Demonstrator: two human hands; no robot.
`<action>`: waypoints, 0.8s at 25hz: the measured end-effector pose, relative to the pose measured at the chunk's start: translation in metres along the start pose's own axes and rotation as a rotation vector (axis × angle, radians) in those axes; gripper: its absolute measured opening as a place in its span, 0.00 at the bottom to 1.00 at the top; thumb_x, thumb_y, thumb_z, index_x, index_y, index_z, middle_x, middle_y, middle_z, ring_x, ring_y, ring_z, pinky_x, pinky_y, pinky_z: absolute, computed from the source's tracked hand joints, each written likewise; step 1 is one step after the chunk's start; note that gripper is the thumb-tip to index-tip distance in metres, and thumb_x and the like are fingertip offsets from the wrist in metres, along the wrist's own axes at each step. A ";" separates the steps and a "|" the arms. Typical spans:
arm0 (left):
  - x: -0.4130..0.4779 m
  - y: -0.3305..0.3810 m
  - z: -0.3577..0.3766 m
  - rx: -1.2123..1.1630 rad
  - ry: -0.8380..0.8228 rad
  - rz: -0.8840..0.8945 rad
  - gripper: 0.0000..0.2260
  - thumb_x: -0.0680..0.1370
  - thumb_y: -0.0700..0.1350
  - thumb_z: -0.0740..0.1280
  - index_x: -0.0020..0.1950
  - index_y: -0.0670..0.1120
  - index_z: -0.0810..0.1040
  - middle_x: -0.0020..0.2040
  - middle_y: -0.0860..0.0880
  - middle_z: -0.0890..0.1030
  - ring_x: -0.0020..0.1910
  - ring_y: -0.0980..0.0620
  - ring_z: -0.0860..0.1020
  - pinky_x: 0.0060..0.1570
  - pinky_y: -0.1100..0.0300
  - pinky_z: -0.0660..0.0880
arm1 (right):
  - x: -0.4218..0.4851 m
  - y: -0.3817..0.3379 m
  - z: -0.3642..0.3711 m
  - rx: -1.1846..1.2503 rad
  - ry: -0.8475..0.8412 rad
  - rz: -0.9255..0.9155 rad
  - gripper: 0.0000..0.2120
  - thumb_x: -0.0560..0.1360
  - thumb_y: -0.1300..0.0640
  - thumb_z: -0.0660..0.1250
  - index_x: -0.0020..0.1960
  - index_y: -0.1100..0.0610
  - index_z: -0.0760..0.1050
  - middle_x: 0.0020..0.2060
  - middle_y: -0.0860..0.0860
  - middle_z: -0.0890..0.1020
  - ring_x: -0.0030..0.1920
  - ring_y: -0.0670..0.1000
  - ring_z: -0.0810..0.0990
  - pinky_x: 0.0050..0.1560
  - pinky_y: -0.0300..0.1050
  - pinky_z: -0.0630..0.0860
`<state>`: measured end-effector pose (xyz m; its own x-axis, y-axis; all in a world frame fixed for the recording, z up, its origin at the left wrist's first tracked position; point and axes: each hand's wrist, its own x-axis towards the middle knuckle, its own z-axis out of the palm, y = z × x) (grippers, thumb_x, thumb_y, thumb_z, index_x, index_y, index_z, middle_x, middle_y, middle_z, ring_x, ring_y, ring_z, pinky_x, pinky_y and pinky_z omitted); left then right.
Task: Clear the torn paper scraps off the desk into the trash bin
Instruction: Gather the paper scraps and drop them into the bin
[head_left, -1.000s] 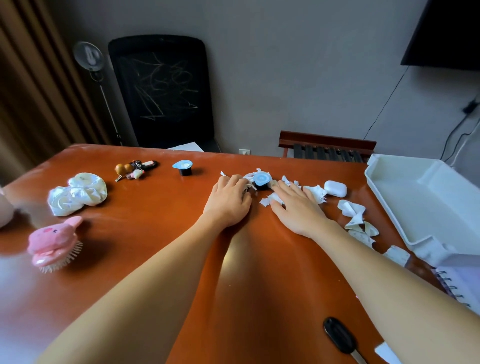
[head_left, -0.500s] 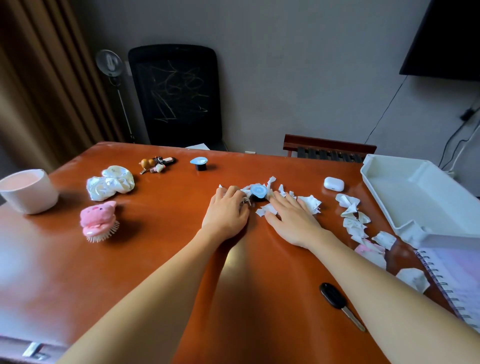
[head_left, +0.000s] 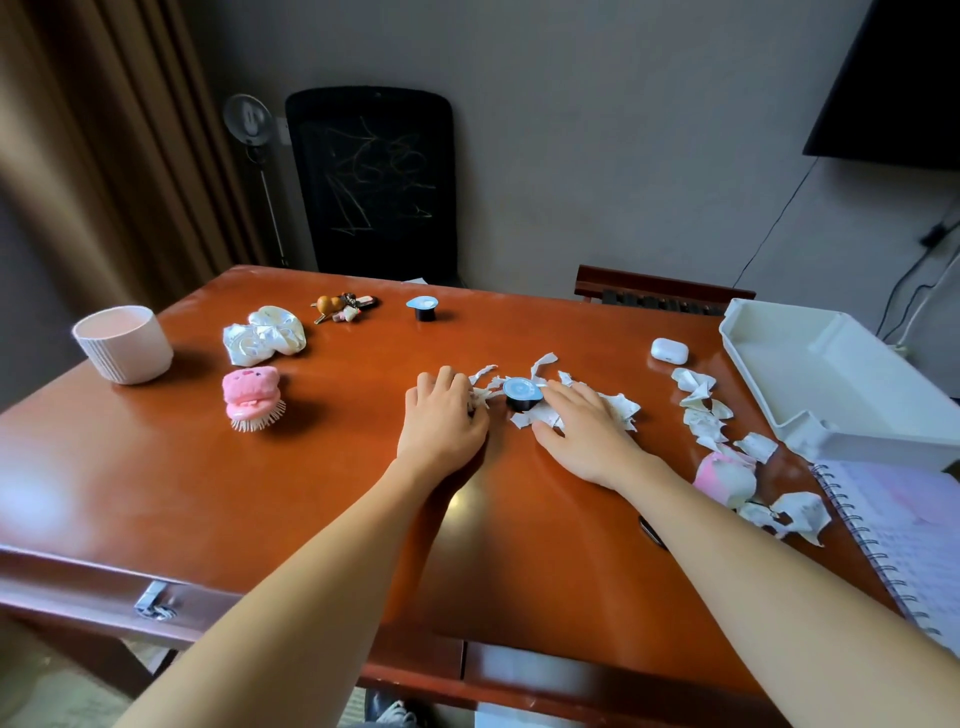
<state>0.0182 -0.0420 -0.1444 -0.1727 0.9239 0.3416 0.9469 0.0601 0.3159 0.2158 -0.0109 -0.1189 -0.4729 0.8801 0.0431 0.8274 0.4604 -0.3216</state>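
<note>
on the desk, the ribbed white tub at the left edge is, i judge, the bin. my left hand curls round a few torn scraps mid-desk; my right hand lies flat, fingers spread, pressing more. raking them together could drag in the blue-lidded pod between my hands; loose scraps by the right edge could slide off.

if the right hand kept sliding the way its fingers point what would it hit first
Probably the blue-lidded black pod, just ahead of the fingertips of the right hand, which lies flat on paper scraps. Depth there is hard to judge.
</note>
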 end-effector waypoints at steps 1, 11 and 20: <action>-0.001 0.000 0.000 -0.006 0.000 -0.010 0.10 0.79 0.51 0.59 0.52 0.45 0.71 0.54 0.47 0.71 0.54 0.43 0.67 0.56 0.50 0.66 | -0.003 -0.001 -0.002 0.003 0.020 -0.001 0.25 0.82 0.47 0.56 0.77 0.49 0.59 0.77 0.45 0.59 0.78 0.50 0.50 0.75 0.50 0.49; 0.006 -0.003 0.003 0.031 -0.092 0.070 0.20 0.80 0.53 0.55 0.73 0.61 0.64 0.69 0.52 0.66 0.65 0.44 0.64 0.64 0.47 0.58 | 0.014 0.012 -0.017 -0.001 0.026 -0.009 0.30 0.78 0.44 0.59 0.78 0.42 0.53 0.79 0.42 0.52 0.78 0.50 0.44 0.75 0.52 0.46; 0.007 -0.006 0.007 -0.003 0.002 0.041 0.12 0.81 0.53 0.57 0.60 0.51 0.74 0.59 0.50 0.72 0.58 0.46 0.67 0.59 0.49 0.63 | 0.037 0.023 0.010 -0.101 0.121 -0.041 0.21 0.80 0.45 0.56 0.72 0.46 0.67 0.70 0.43 0.69 0.70 0.49 0.62 0.70 0.50 0.58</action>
<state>0.0136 -0.0336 -0.1503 -0.1338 0.9249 0.3559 0.9525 0.0209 0.3037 0.2151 0.0309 -0.1340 -0.4719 0.8651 0.1699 0.8375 0.5001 -0.2204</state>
